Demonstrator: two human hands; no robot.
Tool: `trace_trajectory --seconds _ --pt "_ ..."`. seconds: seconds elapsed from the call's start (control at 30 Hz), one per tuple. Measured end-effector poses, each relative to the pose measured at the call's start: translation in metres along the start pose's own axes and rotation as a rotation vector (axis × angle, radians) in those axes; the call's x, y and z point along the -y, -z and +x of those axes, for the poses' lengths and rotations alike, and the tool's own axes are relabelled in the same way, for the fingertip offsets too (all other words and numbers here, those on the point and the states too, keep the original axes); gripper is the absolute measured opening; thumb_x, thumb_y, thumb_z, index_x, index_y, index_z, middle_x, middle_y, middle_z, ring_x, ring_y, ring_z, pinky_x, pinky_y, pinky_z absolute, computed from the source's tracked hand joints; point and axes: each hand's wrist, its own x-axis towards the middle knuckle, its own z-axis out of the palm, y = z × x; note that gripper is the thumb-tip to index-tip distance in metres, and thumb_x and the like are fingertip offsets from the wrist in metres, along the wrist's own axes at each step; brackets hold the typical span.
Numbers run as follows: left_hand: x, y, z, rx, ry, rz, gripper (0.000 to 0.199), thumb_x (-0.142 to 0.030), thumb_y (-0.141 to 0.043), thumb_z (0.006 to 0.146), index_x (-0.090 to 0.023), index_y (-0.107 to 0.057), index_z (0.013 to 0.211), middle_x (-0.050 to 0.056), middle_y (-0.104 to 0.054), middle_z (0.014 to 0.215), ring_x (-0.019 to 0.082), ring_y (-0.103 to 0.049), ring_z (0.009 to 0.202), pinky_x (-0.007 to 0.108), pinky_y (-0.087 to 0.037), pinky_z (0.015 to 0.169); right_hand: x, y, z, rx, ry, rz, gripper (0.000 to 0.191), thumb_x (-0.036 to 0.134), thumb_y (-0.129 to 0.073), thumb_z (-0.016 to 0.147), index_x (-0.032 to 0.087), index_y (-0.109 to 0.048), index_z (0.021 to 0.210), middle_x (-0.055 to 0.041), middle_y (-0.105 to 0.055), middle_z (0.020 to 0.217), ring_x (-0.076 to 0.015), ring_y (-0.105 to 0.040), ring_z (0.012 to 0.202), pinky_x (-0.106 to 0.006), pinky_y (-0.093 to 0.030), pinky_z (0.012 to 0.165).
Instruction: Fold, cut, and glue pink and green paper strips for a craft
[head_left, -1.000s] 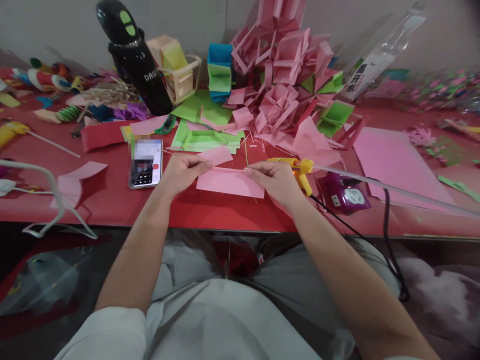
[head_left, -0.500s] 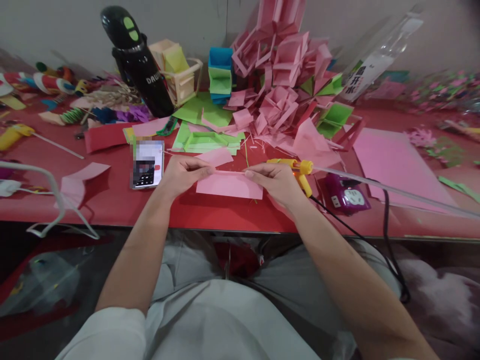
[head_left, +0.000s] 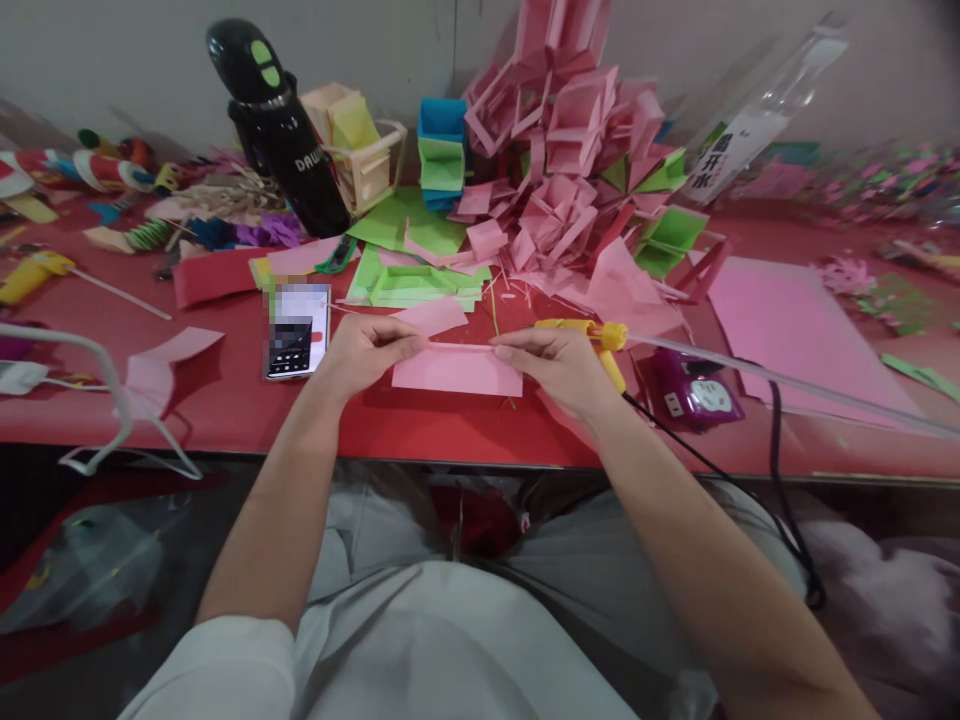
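Note:
A pink sheet of paper [head_left: 457, 373] is stretched between my hands over the front of the red table, its far edge folded into a narrow strip. My left hand [head_left: 367, 350] pinches the left end of that folded edge between thumb and fingers. At the right end, my right hand [head_left: 551, 362] pinches the same edge. Just behind the right hand lies a yellow hot glue gun [head_left: 592, 335] with a long clear glue stick in it. Another pink paper piece [head_left: 439, 315] lies on the table behind the held sheet.
A phone [head_left: 298, 335] lies left of my left hand. Behind stand a black bottle [head_left: 289, 150], a large pink paper construction [head_left: 559, 150] and a leaning water bottle [head_left: 750, 130]. At right are a purple power socket [head_left: 694, 388] with a black cable and pink sheets [head_left: 795, 330].
Both hands stay pinched on the paper's folded edge in nearly the same place. The whole view has shifted very slightly.

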Motion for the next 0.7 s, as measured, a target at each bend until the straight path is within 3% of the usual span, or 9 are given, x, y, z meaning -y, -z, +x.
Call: trace_trajectory --seconds 0.3,0.7 --pt "0.003 0.006 -0.008 0.106 0.025 -0.055 0.026 -0.041 -0.082 0.076 -0.019 -0.081 0.090 0.007 -0.078 0.091 0.019 -0.071 0.083 0.026 -0.055 0.073 -0.009 -0.008 -0.001 0.003 -0.026 0.044 0.025 0.036 -0.085 0.070 0.021 -0.083 0.091 -0.0048 -0.079 0.087 -0.0169 -0.068 0.076 -0.032 -0.055 0.073" --pt "-0.011 -0.015 -0.005 0.225 -0.009 -0.040 0.025 -0.041 -0.076 0.079 -0.019 -0.081 0.089 0.007 -0.080 0.092 0.022 -0.073 0.088 0.032 -0.057 0.083 -0.002 -0.027 -0.001 0.076 0.011 -0.008 0.019 0.037 -0.082 0.072 0.021 -0.078 0.081 -0.0035 -0.078 0.081 -0.0183 -0.070 0.076 -0.031 -0.057 0.072"
